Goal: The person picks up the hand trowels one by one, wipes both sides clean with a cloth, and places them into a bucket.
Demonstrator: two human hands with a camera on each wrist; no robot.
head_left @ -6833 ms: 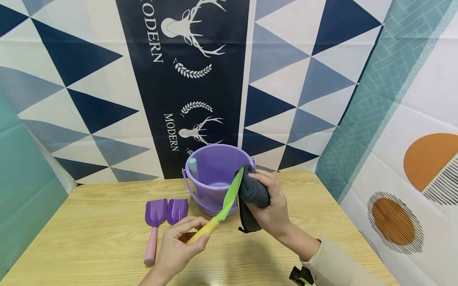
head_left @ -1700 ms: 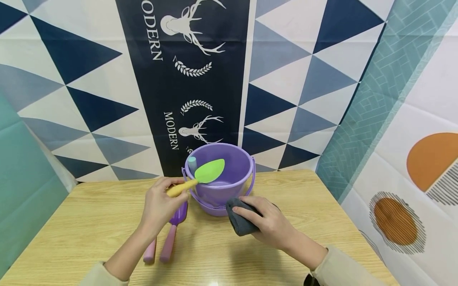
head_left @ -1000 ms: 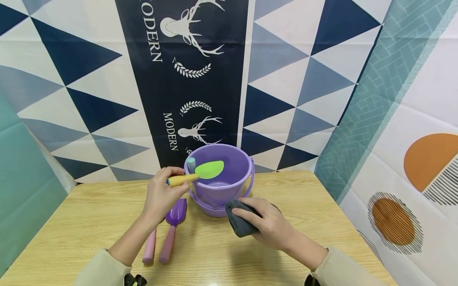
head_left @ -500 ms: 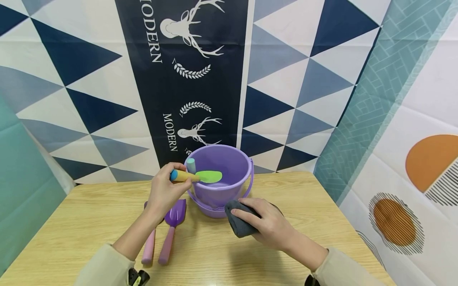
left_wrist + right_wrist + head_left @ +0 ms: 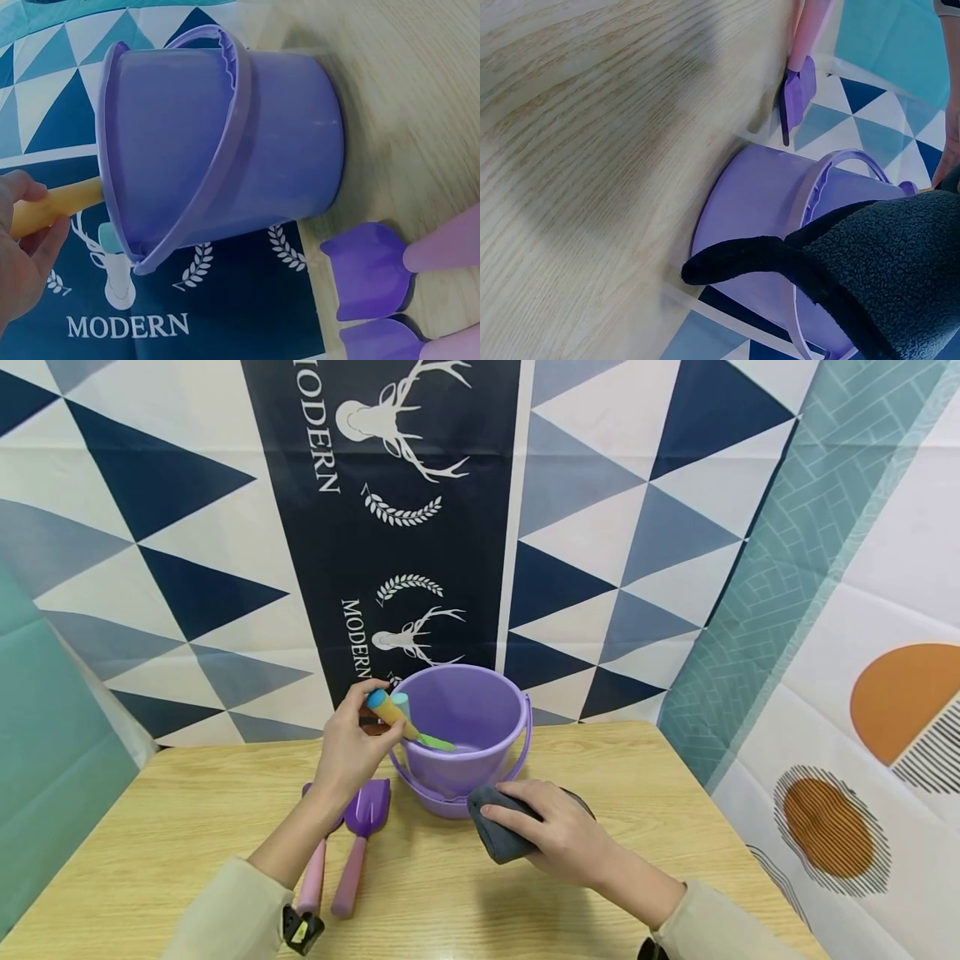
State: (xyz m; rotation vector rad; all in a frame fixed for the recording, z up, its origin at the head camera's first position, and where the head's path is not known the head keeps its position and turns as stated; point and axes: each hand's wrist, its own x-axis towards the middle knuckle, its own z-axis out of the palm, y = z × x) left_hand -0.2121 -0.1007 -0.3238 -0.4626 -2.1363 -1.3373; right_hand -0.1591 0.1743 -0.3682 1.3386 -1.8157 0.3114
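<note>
My left hand (image 5: 352, 743) pinches the yellow handle of a toy trowel (image 5: 388, 712) at the left rim of a purple bucket (image 5: 459, 770). Its green blade tilts down inside the bucket, and the blue handle end points up and left. In the left wrist view only the yellow handle (image 5: 67, 201) shows; the bucket wall hides the blade. A pale blue handle end (image 5: 401, 703) pokes up within the bucket. Low in front of the bucket, my right hand (image 5: 562, 831) grips a folded dark grey cloth (image 5: 498, 828), which fills much of the right wrist view.
Two purple toy shovels with pink handles lie side by side on the wooden table (image 5: 637, 802), left of the bucket; one shovel (image 5: 367, 810) is nearer to it. A patterned wall covering (image 5: 585, 560) rises behind the table. The bucket's handle hangs down outside it.
The trowel, earlier against the cloth, has moved left to the bucket, and its blade has since tipped down inside. The cloth has dropped lower and then stayed nearly still.
</note>
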